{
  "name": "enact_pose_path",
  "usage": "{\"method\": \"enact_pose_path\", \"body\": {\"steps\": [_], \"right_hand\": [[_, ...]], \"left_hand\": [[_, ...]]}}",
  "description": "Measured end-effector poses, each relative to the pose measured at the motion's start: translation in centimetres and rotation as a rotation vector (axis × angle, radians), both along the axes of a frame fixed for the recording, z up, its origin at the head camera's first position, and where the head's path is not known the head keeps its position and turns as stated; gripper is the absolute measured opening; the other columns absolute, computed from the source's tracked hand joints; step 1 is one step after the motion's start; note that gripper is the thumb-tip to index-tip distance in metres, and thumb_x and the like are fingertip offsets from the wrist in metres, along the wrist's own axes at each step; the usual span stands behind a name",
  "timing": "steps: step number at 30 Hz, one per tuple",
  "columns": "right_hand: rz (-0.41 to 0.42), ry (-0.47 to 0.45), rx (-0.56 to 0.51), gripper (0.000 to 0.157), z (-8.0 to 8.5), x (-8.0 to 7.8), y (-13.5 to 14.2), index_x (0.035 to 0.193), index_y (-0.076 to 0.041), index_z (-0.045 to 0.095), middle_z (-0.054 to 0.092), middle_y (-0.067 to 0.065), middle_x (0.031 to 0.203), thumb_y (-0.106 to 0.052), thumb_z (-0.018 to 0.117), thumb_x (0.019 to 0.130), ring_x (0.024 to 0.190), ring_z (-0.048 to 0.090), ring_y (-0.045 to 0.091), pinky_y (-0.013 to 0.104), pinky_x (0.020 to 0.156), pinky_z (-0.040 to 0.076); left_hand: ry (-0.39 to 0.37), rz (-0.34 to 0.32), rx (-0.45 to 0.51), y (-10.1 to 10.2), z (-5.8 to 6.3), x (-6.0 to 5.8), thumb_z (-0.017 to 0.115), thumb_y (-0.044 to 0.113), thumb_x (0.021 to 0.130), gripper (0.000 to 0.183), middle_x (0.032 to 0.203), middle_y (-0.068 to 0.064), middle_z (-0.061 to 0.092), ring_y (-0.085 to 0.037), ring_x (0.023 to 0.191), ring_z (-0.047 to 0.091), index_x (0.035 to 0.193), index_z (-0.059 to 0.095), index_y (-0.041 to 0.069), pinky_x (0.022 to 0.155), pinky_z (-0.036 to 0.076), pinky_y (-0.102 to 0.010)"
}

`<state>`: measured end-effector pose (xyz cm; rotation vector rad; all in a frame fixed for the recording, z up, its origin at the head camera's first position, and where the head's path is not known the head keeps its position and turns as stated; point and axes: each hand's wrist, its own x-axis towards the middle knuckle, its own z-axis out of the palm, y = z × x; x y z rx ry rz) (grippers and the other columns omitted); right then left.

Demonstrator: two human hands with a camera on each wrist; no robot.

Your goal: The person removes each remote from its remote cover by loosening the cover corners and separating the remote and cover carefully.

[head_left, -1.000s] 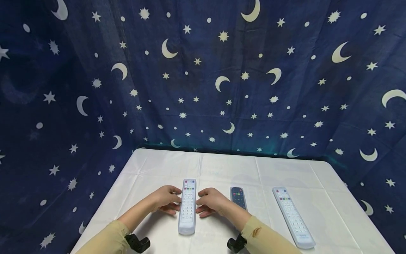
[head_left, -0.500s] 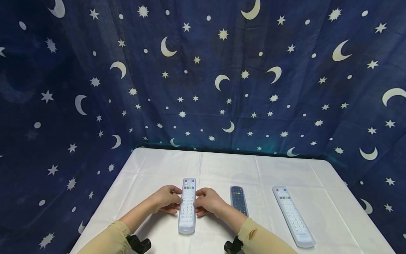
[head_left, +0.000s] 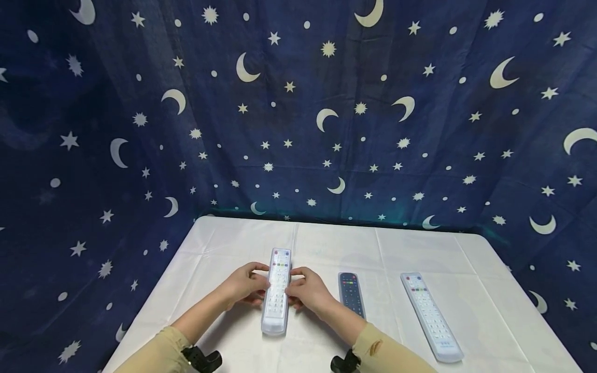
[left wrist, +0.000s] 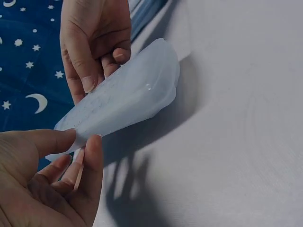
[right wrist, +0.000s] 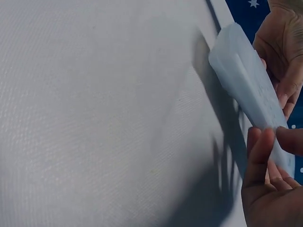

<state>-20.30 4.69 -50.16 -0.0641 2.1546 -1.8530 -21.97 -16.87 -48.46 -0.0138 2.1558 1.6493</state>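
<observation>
A white remote control (head_left: 277, 290) in a translucent sleeve is held up over the table between both hands. My left hand (head_left: 244, 285) pinches its left edge, thumb on top and fingers beneath. From the other side my right hand (head_left: 311, 292) pinches the right edge in the same way. In the left wrist view the remote (left wrist: 128, 92) hangs tilted above the white cloth with its shadow below. The right wrist view shows the near end of the remote (right wrist: 236, 61) raised off the cloth.
A dark remote control (head_left: 351, 294) lies just right of my right forearm. Farther right lies a second white remote control (head_left: 432, 317), set at a slant. All are on a white-covered table (head_left: 326, 243), with a starry blue curtain (head_left: 298, 129) behind it.
My right hand has closed in on the remote's right edge, and both hands now grip it. The remote has been lifted off the table, its top tipped slightly right.
</observation>
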Motion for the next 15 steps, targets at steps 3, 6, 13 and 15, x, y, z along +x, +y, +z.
{"method": "enact_pose_path", "body": {"steps": [3, 6, 13, 15], "right_hand": [[-0.015, 0.023, 0.021, 0.054, 0.4, 0.0, 0.0, 0.136, 0.003, 0.050, 0.070, 0.007, 0.090, 0.000, 0.075, 0.088, 0.071, 0.069, 0.023, 0.029, 0.051, 0.053], [-0.025, 0.045, 0.020, 0.056, 0.9, -0.1, 0.0, 0.139, 0.002, 0.050, 0.067, 0.008, 0.095, -0.002, 0.075, 0.089, 0.075, 0.069, 0.026, 0.032, 0.053, 0.055], [-0.016, 0.149, 0.016, 0.055, 1.8, -0.1, 0.2, 0.143, 0.000, 0.051, 0.062, 0.010, 0.106, -0.003, 0.072, 0.092, 0.083, 0.063, 0.024, 0.041, 0.065, 0.059], [-0.014, 0.177, 0.016, 0.053, 2.0, -0.2, 0.3, 0.143, -0.002, 0.052, 0.062, 0.011, 0.107, -0.002, 0.070, 0.093, 0.086, 0.062, 0.021, 0.045, 0.071, 0.060]], "left_hand": [[0.034, -0.007, 0.026, -0.1, 0.3, -0.1, 0.072, 0.006, 0.094, 0.052, 0.104, -0.013, 0.068, -0.024, 0.081, 0.069, 0.141, 0.049, 0.001, 0.065, 0.061, -0.037], [0.066, -0.006, 0.054, -0.1, 0.5, -0.2, 0.072, 0.008, 0.095, 0.052, 0.108, -0.014, 0.066, -0.024, 0.086, 0.070, 0.142, 0.049, 0.000, 0.071, 0.062, -0.040], [0.122, -0.002, 0.138, -0.2, 1.0, -0.4, 0.072, 0.011, 0.096, 0.052, 0.120, -0.016, 0.062, -0.025, 0.099, 0.067, 0.142, 0.053, -0.003, 0.080, 0.061, -0.042], [0.141, -0.008, 0.166, -0.1, 1.0, -0.5, 0.072, 0.010, 0.096, 0.050, 0.121, -0.017, 0.062, -0.024, 0.103, 0.065, 0.141, 0.054, -0.004, 0.083, 0.061, -0.044]]}}
